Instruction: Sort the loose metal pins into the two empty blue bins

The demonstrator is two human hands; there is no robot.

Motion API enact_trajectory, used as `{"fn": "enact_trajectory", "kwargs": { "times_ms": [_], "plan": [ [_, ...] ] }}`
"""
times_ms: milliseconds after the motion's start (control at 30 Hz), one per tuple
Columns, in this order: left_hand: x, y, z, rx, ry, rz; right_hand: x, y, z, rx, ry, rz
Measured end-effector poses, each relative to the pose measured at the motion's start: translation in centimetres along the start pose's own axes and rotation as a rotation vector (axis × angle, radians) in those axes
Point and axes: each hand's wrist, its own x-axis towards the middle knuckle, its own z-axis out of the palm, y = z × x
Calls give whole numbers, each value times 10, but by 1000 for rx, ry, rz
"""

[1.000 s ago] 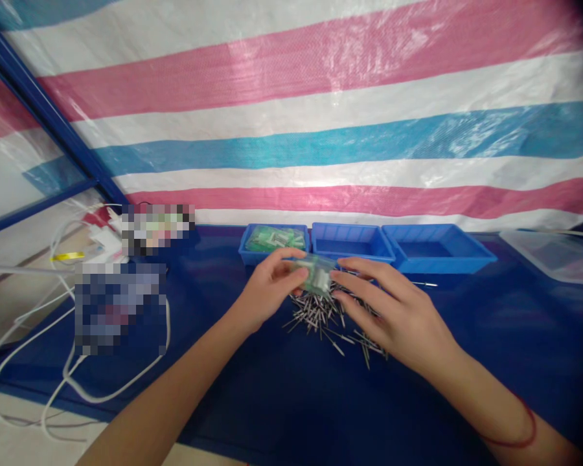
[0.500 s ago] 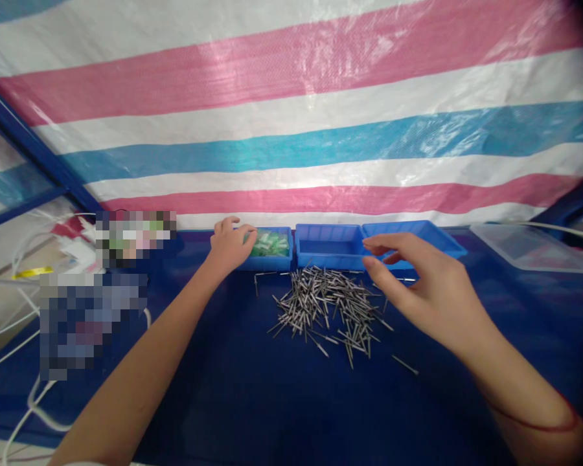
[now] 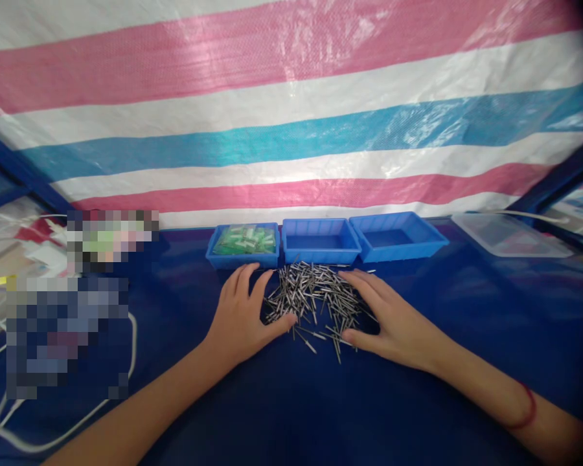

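Observation:
A loose pile of thin silvery metal pins, much like blind rivets (image 3: pixel 315 294), lies on the dark blue tabletop (image 3: pixel 291 408). My left hand (image 3: pixel 245 317) rests at the pile's left side, fingers spread, with the thumb touching its near edge. On the opposite side my right hand (image 3: pixel 393 317) is also spread, its thumb and fingertips against the pins. Both palms face inward, and neither hand grips anything that I can see. Some pins at the edges are hidden behind the fingers.
Behind the pile stand three blue bins in a row: one with green-and-white packets (image 3: pixel 245 239), a bare middle bin (image 3: pixel 320 255) and a bare right bin (image 3: pixel 403 249). A clear plastic lid (image 3: pixel 510 236) lies at the far right. White cables (image 3: pixel 135 349) run along the left.
My left hand has come from the packet bin to the pile's left side. My right hand has lowered from above to the pile's right side, where a stray pin lay apart.

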Motion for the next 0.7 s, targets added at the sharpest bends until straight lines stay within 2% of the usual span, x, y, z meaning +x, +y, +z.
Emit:
{"fn": "enact_trajectory", "kwargs": {
  "times_ms": [133,267,433,567,700],
  "plan": [
    [-1,-7,3,14,-44,-131,7,0,0,-29,62,33],
    [-2,-7,4,4,-111,-167,9,4,3,-16,29,27],
    [-1,0,5,-62,-133,-72,14,-4,4,27,83,35],
    [1,7,4,-136,-178,35,24,-12,1,-10,109,-20],
    [2,12,3,-155,-189,65,50,-11,-7,-126,264,-68]
  ]
}}
